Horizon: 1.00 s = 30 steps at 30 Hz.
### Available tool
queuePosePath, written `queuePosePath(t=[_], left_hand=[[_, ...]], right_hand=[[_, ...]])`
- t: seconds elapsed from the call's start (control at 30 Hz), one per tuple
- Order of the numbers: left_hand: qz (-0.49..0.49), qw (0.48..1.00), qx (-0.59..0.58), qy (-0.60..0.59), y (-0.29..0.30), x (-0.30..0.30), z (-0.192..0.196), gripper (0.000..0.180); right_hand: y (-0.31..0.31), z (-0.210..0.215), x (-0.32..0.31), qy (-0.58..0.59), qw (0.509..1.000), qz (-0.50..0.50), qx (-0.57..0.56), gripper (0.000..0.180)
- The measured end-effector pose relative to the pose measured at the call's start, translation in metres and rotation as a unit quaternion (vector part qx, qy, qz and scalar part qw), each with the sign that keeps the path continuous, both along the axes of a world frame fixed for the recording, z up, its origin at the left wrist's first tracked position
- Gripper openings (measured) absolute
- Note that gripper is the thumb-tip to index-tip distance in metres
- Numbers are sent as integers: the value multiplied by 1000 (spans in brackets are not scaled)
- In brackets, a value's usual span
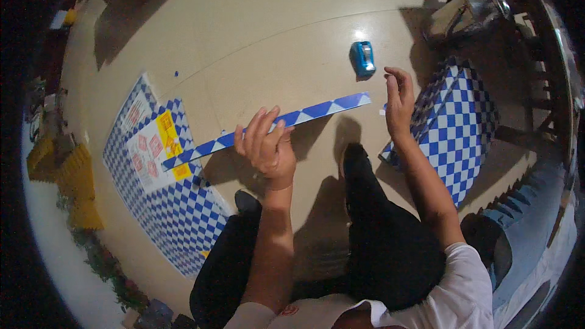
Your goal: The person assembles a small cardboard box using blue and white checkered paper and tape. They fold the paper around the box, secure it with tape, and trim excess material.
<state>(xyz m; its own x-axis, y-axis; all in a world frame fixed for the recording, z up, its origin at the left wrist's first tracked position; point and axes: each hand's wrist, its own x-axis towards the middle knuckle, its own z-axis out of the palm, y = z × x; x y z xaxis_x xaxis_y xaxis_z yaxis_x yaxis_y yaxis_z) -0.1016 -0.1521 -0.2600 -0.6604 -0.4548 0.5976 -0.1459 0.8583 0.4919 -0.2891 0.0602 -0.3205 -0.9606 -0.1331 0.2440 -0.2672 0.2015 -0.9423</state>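
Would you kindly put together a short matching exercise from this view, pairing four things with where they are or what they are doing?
Things:
1. left hand
2. right hand
3. blue tape dispenser
4. large checkered sheet

Places or states:
A. lies flat on the floor at the person's left, with a white and yellow label on it
B. grips the long blue and white checkered strip near its middle
C. stands on the bare floor beyond the strip's far end
D. open, fingers curled, beside the strip's right end, holding nothing that can be made out

Pairs: 1-B, 2-D, 3-C, 4-A
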Motion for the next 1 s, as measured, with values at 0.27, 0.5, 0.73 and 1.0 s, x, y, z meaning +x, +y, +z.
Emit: queuePosePath(t=[0.27,0.5,0.73,1.0], left_hand=[[-3,999,32,-14,-1,4,4,13],[2,999,33,-13,-4,4,0,14],[3,1000,28,-11,-5,0,0,15],[4,1000,28,-11,-6,1,-3,15]], right_hand=[[27,-93,-67,-319,934,54,149,39],[11,-115,-96,-428,899,13,98,41],[8,-112,-110,-510,855,49,76,28],[13,-123,-71,-467,863,30,-192,20]])
